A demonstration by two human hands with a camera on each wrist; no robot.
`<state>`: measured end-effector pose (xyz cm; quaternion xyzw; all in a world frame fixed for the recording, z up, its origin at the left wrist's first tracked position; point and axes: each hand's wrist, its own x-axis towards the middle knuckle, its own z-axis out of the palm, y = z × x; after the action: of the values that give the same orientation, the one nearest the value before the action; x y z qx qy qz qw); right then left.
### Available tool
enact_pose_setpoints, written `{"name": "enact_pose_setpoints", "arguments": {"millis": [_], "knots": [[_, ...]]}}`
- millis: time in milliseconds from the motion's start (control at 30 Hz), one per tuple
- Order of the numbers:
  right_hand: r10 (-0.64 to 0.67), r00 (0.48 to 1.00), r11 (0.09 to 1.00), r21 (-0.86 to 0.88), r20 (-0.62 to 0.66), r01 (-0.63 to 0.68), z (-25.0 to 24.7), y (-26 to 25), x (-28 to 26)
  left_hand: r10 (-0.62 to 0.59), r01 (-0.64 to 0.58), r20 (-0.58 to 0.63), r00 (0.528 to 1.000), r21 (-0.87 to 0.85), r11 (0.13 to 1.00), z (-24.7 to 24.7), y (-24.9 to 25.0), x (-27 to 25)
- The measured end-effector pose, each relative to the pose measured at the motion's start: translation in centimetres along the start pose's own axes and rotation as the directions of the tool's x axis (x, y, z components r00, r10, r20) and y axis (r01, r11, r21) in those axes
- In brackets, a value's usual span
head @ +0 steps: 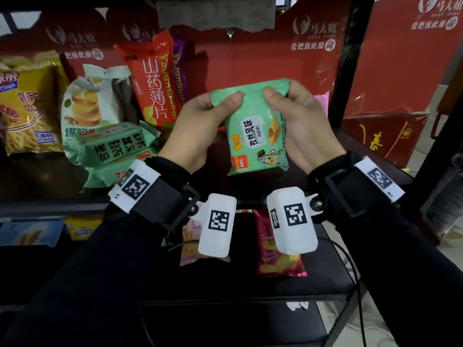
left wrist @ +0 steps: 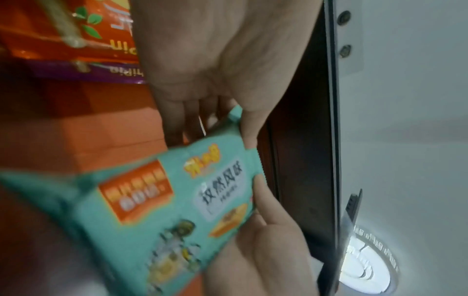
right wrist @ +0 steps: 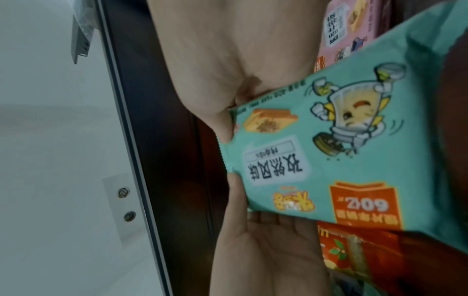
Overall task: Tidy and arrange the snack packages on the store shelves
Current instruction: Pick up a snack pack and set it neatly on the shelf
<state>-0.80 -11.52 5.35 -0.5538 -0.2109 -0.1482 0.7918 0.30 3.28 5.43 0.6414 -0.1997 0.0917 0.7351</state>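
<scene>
- Two hands, left [head: 200,126] and right [head: 304,126], pinch green pack [head: 258,136] by its top corners, centre frame, above shelf [head: 50,204].
- Held upright, likely to square it before standing it right of orange bag [head: 150,78].

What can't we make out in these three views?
- Head: back of the green packet, faces away; left hand and right hand cover its sides.
- Head: pink packet, mostly behind the right hand.
- Left wrist: the green packet's small print, motion blur.
- Head: lower-shelf packets, behind wrist cameras.
</scene>
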Motion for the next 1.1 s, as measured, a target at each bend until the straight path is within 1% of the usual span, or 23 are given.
{"name": "enact_pose_setpoints", "arguments": {"millis": [67, 100, 167, 200, 267, 367, 433, 500, 533, 600, 667, 700, 733, 800, 833, 933, 967, 1000, 1100], "knots": [[-0.003, 1.000, 0.999, 0.049, -0.004, 0.003, 0.5, 0.3, -0.1, -0.017, 0.013, -0.028, 0.999, -0.120, 0.993, 0.3, -0.2, 0.1], [0.005, 1.000, 0.999, 0.041, -0.006, -0.004, 0.7, 0.5, -0.2, -0.030, 0.022, -0.038, 0.999, -0.193, 0.981, 0.4, -0.3, 0.2], [0.024, 1.000, 0.999, -0.039, -0.014, -0.025, 0.7, 0.9, -0.2, -0.034, 0.018, -0.050, 0.998, -0.286, 0.958, 0.5, -0.5, 0.4], [0.022, 0.999, 0.996, -0.082, -0.023, -0.024, 0.7, 1.1, -0.2, -0.023, 0.006, -0.053, 0.998, -0.294, 0.956, 0.6, -0.6, 0.4], [0.003, 0.998, 0.993, -0.114, -0.060, -0.010, 0.5, 1.2, -0.2, 0.007, -0.027, -0.072, 0.997, -0.275, 0.961, 0.7, -0.9, 0.4], [0.019, 0.995, 0.999, -0.034, -0.100, -0.022, 0.5, 1.3, 0.0, 0.009, -0.034, -0.096, 0.995, -0.263, 0.964, 0.9, -1.0, 0.4], [0.038, 0.992, 0.999, 0.031, -0.122, -0.035, 0.5, 1.2, 0.2, -0.020, 0.013, -0.030, 0.999, -0.221, 0.975, 0.7, -1.1, 0.3], [0.045, 0.988, 0.995, 0.089, -0.146, -0.033, 0.4, 0.9, 0.4, -0.064, 0.069, 0.045, 0.997, -0.108, 0.992, 0.5, -1.5, 0.2], [0.049, 0.988, 0.995, 0.097, -0.145, -0.035, 0.3, 0.7, 0.4, -0.072, 0.075, 0.050, 0.996, -0.068, 0.995, 0.5, -1.7, 0.1], [0.088, 0.993, 0.995, 0.049, -0.084, -0.085, -0.1, 0.6, 0.3, -0.058, 0.058, 0.003, 0.998, -0.068, 0.996, 0.4, -1.9, 0.1], [0.187, 0.982, 0.981, -0.062, 0.028, -0.185, -0.7, 0.7, -0.1, -0.060, 0.055, -0.039, 0.997, -0.128, 0.990, 0.2, -1.9, 0.1], [0.231, 0.971, 0.968, -0.114, 0.064, -0.223, -0.9, 0.8, -0.4, -0.070, 0.063, -0.042, 0.997, -0.147, 0.987, 0.0, -1.9, 0.1], [0.247, 0.967, 0.960, -0.156, 0.070, -0.234, -1.0, 1.0, -0.6, -0.081, 0.075, -0.033, 0.996, -0.152, 0.986, 0.0, -1.8, 0.0], [0.210, 0.978, 0.958, -0.204, 0.014, -0.203, -1.3, 1.1, -0.8, -0.107, 0.111, 0.033, 0.994, -0.139, 0.984, 0.1, -2.0, -0.3], [0.189, 0.982, 0.962, -0.199, -0.022, -0.189, -1.4, 1.1, -0.7, -0.125, 0.133, 0.082, 0.989, -0.107, 0.985, 0.0, -2.1, -0.5], [0.179, 0.979, 0.976, -0.109, -0.096, -0.189, -1.6, 1.0, -0.7, -0.208, 0.196, 0.188, 0.960, 0.079, 0.977, -0.2, -2.7, -0.9], [0.185, 0.978, 0.976, -0.093, -0.100, -0.195, -1.7, 1.0, -0.7, -0.216, 0.198, 0.190, 0.958, 0.110, 0.974, -0.3, -2.8, -0.9], [0.197, 0.976, 0.974, -0.094, -0.097, -0.206, -1.7, 1.0, -0.7, -0.211, 0.192, 0.168, 0.963, 0.124, 0.974, -0.3, -2.9, -0.9], [0.273, 0.960, 0.938, -0.206, -0.056, -0.279, -2.1, 1.1, -0.8, -0.182, 0.173, 0.066, 0.981, 0.123, 0.977, -0.3, -3.0, -0.7]]}}
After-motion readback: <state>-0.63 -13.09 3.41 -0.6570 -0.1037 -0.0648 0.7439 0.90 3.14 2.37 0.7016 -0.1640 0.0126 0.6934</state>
